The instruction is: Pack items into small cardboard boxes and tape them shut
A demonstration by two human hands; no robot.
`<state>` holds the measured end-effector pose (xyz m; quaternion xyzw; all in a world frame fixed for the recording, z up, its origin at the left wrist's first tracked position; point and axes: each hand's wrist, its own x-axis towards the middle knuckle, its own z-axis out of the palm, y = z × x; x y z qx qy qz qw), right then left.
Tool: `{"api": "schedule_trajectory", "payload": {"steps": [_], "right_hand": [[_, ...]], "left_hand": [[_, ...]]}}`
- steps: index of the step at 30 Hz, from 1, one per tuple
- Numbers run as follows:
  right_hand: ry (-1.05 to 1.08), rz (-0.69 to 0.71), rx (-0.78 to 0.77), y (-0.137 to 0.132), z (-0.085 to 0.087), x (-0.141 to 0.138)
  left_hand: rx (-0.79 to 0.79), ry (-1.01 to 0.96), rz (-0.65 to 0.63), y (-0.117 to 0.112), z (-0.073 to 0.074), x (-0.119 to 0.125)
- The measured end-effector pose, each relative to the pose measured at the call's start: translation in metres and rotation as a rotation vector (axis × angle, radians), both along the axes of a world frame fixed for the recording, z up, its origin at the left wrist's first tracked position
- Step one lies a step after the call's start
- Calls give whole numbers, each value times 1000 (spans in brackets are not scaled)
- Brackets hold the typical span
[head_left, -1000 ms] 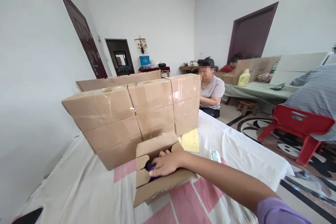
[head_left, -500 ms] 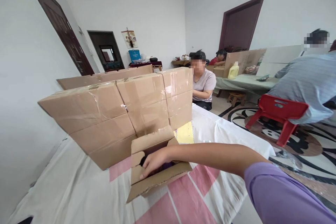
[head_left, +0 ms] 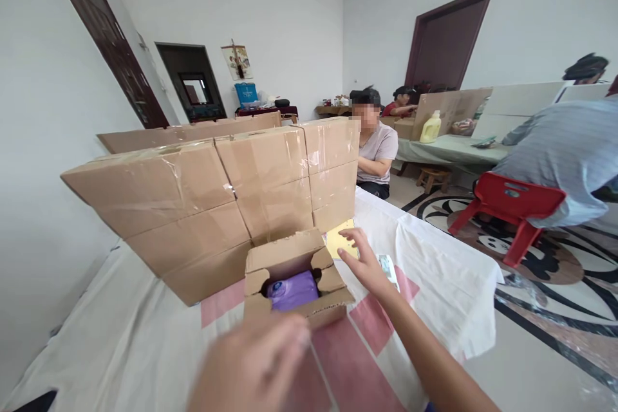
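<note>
Presently: pack (head_left: 297, 291) in box (head_left: 284, 250), a hand on either side

Nearest the camera: left hand (head_left: 251, 367), blurred by motion, in front of the box and overlapping its near flap in view. Its fingers look partly curled; cannot tell how far apart they are, whether they touch the flap, or whether they have hold of anything.

Box: on the cloth (head_left: 454, 251), which is white with pink patches. Flaps folded outward, top uncovered. Pack: purple, lying within the box between notched side flaps; round dark-blue mark near its left end.

Right hand (head_left: 364, 264): raised just to the right of the box. Fingers bent and spread, thumb well apart from them; grasping nothing. Beyond its fingertips, a yellow sheet (head_left: 340, 244) lies flat; beside the wrist, a small white item (head_left: 387, 270), partly hidden.

Behind the box: a carton wall (head_left: 270, 180), tan, seams taped with clear tape.

Further off, right: a seated person (head_left: 379, 148) in a pale shirt; a red chair (head_left: 519, 196) with another person (head_left: 570, 148) in striped cloth, leaning forward; a yellow bottle (head_left: 431, 129) standing on a green-covered table (head_left: 444, 153).

Far wall: a blue bin (head_left: 246, 93) on a stand, below a hanging scroll (head_left: 237, 62).
</note>
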<state>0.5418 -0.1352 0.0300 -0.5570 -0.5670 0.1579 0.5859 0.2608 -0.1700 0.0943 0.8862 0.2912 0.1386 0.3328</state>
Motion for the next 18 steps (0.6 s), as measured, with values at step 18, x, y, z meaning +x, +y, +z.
{"api": "schedule_trajectory", "payload": {"steps": [18], "right_hand": [[510, 429, -216, 33, -49, -18]], "left_hand": [[-331, -298, 702, 138, -65, -46]]}}
